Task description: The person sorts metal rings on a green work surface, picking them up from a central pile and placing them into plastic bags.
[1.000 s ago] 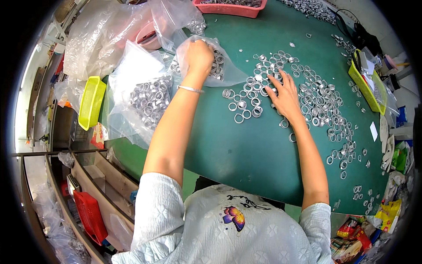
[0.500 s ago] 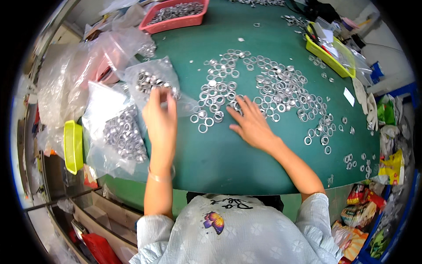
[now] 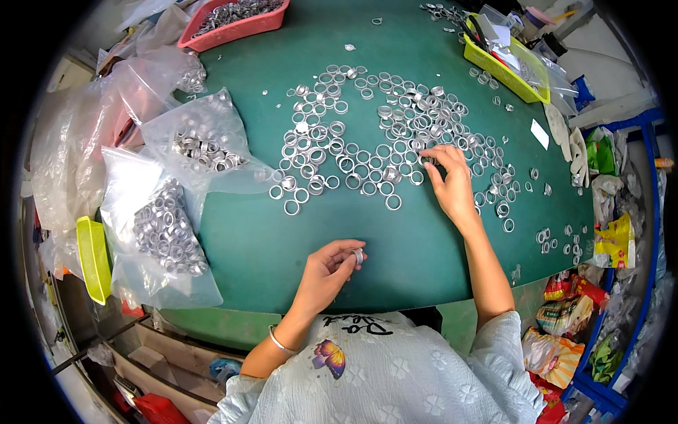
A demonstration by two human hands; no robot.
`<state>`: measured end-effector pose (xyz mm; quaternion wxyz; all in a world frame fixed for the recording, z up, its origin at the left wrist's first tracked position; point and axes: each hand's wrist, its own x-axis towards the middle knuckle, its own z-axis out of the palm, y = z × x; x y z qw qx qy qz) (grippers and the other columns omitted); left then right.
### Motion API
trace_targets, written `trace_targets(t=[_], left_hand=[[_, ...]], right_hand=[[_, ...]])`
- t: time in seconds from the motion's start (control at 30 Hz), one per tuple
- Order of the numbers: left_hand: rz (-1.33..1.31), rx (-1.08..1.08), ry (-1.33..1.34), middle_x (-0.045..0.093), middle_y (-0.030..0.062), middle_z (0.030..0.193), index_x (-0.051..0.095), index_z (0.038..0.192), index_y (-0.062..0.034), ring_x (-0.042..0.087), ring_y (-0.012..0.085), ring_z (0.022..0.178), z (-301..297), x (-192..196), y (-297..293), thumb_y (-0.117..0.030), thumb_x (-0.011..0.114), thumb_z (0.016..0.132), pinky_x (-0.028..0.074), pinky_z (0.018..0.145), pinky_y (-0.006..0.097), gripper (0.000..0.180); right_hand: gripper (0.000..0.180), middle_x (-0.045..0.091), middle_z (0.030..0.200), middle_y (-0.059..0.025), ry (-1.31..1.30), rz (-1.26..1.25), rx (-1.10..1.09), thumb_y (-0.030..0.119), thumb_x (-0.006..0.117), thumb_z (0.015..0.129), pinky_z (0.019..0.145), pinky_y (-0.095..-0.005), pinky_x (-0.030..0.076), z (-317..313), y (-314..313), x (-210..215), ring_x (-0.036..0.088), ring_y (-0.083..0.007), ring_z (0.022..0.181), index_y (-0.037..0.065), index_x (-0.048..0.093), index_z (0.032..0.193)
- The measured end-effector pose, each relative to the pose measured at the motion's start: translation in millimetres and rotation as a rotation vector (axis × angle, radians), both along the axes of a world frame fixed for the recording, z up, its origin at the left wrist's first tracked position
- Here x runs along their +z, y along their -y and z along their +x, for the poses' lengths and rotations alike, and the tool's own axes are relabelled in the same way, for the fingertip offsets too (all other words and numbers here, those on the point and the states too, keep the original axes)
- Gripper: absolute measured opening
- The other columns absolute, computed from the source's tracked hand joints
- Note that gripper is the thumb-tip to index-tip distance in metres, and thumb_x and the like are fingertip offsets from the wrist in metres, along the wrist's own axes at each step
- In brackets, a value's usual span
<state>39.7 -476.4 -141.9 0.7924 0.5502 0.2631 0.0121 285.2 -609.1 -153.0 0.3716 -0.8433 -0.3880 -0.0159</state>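
Observation:
Near the table's front edge, my left hand [image 3: 325, 277] is closed, pinching a small metal ring [image 3: 358, 256] between thumb and fingertips. My right hand [image 3: 452, 185] reaches into the spread of loose silver rings; its thumb and fingers close around another metal ring [image 3: 426, 160] at the edge of the pile [image 3: 431, 116]. More rings [image 3: 311, 152] lie scattered to the left of it, flat or on their sides. At the left, a clear plastic bag [image 3: 229, 116] lies open with several rings inside. Below it is a second clear bag [image 3: 166, 233] full of rings.
A pink basket [image 3: 244, 26] of metal parts stands at the far left. At the far right is a yellow-green basket [image 3: 505, 67] with tools and papers. Gloves [image 3: 578, 157] and a white slip [image 3: 539, 134] lie on the right. An upright green tray [image 3: 93, 260] borders the left edge.
My left hand has moved from the open bag to the table's front, now with a ring. My right hand has shifted right and now pinches a ring. The view has turned slightly.

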Motion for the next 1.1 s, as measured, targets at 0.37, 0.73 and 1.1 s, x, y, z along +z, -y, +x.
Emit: trace_targets(t=[0.37, 0.73, 1.1], left_hand=[[-0.005, -0.05, -0.006, 0.063, 0.0001, 0.089, 0.062, 0.115, -0.0011, 0.06, 0.0064, 0.079, 6.9, -12.1, 9.4, -0.004, 0.06, 0.09, 0.044, 0.061, 0.019, 0.025], [-0.069, -0.023, 0.032, 0.061, -0.0002, 0.089, 0.06, 0.115, -0.0007, 0.06, 0.0082, 0.08, 9.5, -13.7, 12.0, 0.0, 0.062, 0.088, 0.046, 0.065, 0.02, 0.027], [-0.062, 0.044, 0.025, 0.063, 0.0056, 0.103, 0.057, 0.123, 0.0005, 0.064, 0.0135, 0.09, 8.1, -15.2, 9.1, 0.005, 0.058, 0.089, 0.049, 0.068, 0.022, 0.035]], right_hand=[[0.02, 0.056, 0.093, -0.0089, 0.036, -0.16, 0.014, 0.003, 0.069, 0.076, 0.083, -0.0382, 0.042, -12.5, 21.1, 7.0, 0.051, -0.0274, 0.092, 0.005, 0.067, 0.096], [0.02, 0.054, 0.092, -0.0066, 0.25, -0.107, -0.112, 0.009, 0.075, 0.072, 0.078, -0.0385, 0.036, 13.3, -17.4, -13.5, 0.048, -0.0262, 0.09, 0.006, 0.068, 0.09], [0.018, 0.057, 0.111, -0.0086, 0.151, -0.156, 0.124, 0.007, 0.073, 0.073, 0.09, -0.0416, 0.039, 1.1, 10.7, -2.9, 0.048, -0.0291, 0.11, 0.004, 0.063, 0.088]])
